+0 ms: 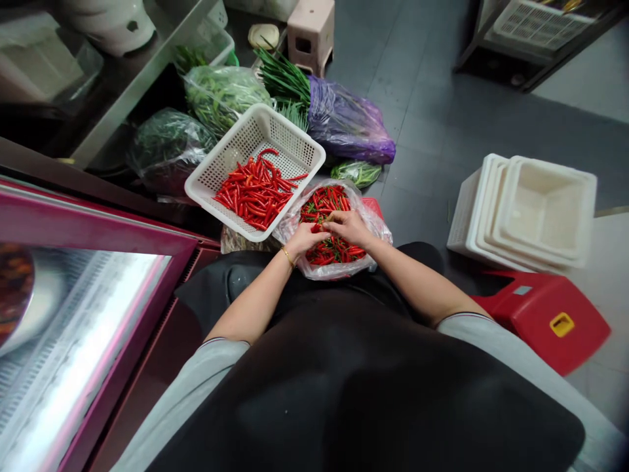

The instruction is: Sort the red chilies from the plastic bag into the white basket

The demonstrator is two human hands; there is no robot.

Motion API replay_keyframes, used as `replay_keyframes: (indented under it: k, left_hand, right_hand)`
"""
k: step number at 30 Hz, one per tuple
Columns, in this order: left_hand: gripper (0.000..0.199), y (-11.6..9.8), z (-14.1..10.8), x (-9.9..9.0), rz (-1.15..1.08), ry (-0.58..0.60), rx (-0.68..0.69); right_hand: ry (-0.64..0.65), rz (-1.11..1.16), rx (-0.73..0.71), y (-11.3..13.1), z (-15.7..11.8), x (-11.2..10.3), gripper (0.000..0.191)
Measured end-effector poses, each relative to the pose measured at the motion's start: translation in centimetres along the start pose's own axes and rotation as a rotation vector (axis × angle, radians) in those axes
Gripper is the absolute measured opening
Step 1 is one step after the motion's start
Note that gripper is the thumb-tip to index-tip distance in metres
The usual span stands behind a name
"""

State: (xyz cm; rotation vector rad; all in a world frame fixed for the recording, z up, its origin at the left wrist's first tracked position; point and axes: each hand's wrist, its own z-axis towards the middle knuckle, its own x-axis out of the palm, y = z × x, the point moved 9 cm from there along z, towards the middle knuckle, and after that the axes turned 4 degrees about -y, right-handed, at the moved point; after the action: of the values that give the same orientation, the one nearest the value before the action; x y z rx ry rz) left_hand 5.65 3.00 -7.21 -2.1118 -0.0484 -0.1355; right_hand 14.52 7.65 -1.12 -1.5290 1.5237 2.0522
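Note:
Red chilies with green stems [338, 252] fill a clear plastic bag [361, 267] that stands open in front of me. Over the bag, my left hand [305, 240] has its fingers closed on a red chili [318, 227]. Its fingertips meet those of my right hand [350, 227], which pinches at the chili's stem end; the fingers partly hide what it grips. Just beyond the bag, to the left, a tilted white perforated basket [196, 183] holds a heap of red chilies [255, 193] that look stemless.
Bagged greens [226, 92] and a purple bag of green stalks [348, 121] lie behind the basket. A small stool [310, 36] stands beyond. At right are stacked white baskets [545, 210] and a red stool [555, 321]. A lit display case [98, 341] borders my left.

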Motion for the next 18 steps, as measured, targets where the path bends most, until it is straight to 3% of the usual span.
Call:
replay_keyframes:
  k: [3,7,10,13,15,18]
  left_hand:
    - [0.031,2.0,0.0,0.4,0.043,-0.036,-0.103]
    - [0.021,2.8,-0.2,-1.1,0.092,-0.098,-0.123]
    - [0.011,2.5,0.1,-2.3,0.017,-0.097,-0.138]
    - [0.007,1.5,0.7,-3.4,-0.041,-0.128,-0.103]
    - [0.005,0.7,1.1,-4.5,-0.058,-0.215,-0.049]
    - [0.018,-1.3,2.1,-5.4,-0.066,-0.294,0.087]
  right_hand:
    - [0.051,-0.281,-0.038,-0.1,-0.9,1.5,0.029]
    - [0.174,-0.493,-0.085,-1.7,0.4,2.6,0.033]
    - [0.133,-0.538,-0.021,-2.6,4.1,2.2,0.040]
    - [0.223,-0.573,0.025,-3.2,7.6,3.6,0.035]
    - [0.267,-0.543,0.006,-3.3,8.9,4.3,0.031]
    - [0.155,-0.332,0.006,-3.1,9.2,2.5,0.025]
